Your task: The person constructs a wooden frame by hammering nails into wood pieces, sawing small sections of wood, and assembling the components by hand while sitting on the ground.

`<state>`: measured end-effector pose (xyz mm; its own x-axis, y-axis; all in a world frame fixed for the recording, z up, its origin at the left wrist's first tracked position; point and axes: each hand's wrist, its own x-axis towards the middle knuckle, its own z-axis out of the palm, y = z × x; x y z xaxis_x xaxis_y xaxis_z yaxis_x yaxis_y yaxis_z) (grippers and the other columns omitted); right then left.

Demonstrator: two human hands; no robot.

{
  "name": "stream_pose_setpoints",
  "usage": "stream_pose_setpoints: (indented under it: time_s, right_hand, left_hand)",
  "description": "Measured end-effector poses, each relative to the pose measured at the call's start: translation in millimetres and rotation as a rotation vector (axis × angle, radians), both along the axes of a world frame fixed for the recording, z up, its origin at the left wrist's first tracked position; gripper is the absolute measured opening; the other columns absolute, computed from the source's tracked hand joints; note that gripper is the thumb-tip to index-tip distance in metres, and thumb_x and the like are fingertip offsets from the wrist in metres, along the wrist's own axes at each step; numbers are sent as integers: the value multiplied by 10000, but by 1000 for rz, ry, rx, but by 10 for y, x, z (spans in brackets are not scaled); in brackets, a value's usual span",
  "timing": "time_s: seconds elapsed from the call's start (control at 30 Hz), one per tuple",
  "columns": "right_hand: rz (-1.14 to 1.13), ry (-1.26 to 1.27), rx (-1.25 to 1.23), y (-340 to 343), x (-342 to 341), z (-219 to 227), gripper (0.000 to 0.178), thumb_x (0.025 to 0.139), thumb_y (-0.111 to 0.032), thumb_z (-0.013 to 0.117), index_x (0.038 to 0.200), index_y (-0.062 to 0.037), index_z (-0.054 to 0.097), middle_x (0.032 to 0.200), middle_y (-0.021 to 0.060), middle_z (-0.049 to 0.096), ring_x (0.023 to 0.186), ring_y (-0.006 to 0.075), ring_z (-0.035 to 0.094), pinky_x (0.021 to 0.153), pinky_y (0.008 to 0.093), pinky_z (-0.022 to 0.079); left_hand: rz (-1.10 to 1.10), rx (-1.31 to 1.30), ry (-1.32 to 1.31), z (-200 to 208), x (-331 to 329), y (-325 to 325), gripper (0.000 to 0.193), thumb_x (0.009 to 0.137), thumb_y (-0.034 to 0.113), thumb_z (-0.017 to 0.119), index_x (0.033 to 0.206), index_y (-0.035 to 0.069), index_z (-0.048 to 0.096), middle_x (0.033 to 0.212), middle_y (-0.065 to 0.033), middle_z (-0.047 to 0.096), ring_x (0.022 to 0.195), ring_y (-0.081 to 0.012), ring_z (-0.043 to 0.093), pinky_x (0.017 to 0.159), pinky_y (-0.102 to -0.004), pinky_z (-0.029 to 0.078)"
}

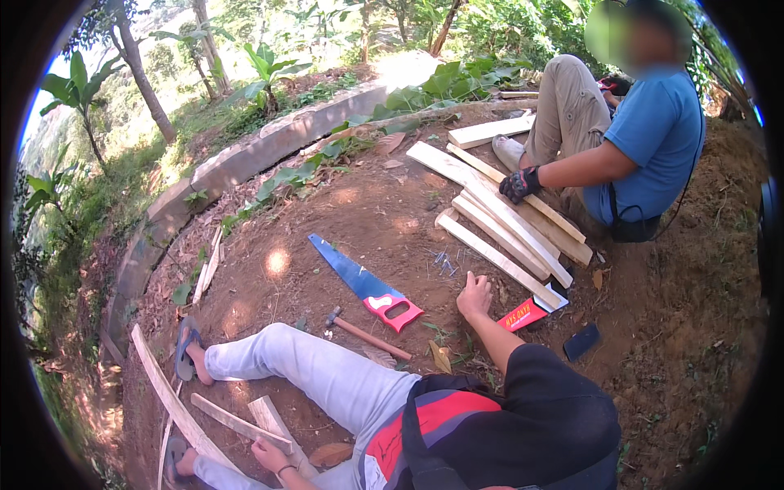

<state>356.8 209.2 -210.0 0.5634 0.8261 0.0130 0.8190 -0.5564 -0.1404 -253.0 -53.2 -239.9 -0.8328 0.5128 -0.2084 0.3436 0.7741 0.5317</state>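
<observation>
My left hand (pixel 271 455) is closed on the near end of a thin wooden strip (pixel 237 420), low between my legs. Beside that strip lies a short, wider board (pixel 278 429). On the right, my right hand (pixel 474 296) is over the dirt with its fingers curled in; anything inside them is too small to make out. Just beyond it, several loose nails (pixel 443 263) are scattered on the soil. A handsaw (pixel 359 278) with a blue blade and red handle lies left of that hand. Nearer my leg rests a hammer (pixel 367 333) with a wooden handle.
Several pale boards (pixel 506 220) are spread at the right, where a co-worker (pixel 653 139) sits with a gloved hand (pixel 519 184) on one. A red saw sleeve (pixel 523 314) and a dark phone (pixel 581 341) lie nearby. A long plank (pixel 175 400) is by my feet; a concrete curb (pixel 245 155) curves behind.
</observation>
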Motion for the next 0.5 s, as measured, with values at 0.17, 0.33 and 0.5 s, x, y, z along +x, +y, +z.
stream_pose_setpoints:
  time_s: [0.17, 0.33, 0.5]
  right_hand:
    - [-236, 21, -123, 145, 36, 122, 461, 862, -211, 576, 1295, -90, 476, 1269, 164, 466, 1182, 354, 476, 944, 485, 447]
    - [-235, 104, -178, 55, -12, 228, 450, 855, -230, 563, 1277, -92, 489, 1304, 172, 448, 1232, 361, 435, 998, 510, 402]
    - [-179, 136, -147, 93, -106, 92, 469, 842, -278, 606, 1266, -115, 488, 1302, 155, 433, 1243, 355, 429, 984, 534, 410]
  left_hand:
    - [127, -217, 139, 83, 459, 125, 547, 1008, 459, 343, 1298, 17, 483, 1191, -255, 604, 1106, -426, 572, 936, -495, 432]
    - [291, -375, -74, 453, 710, 260, 730, 959, 610, 345, 1392, 23, 384, 1258, -280, 575, 1171, -449, 543, 982, -493, 418]
    - [187, -230, -195, 17, 387, -14, 891, 901, 687, 419, 1395, -49, 333, 1258, -343, 550, 1181, -481, 533, 994, -483, 425]
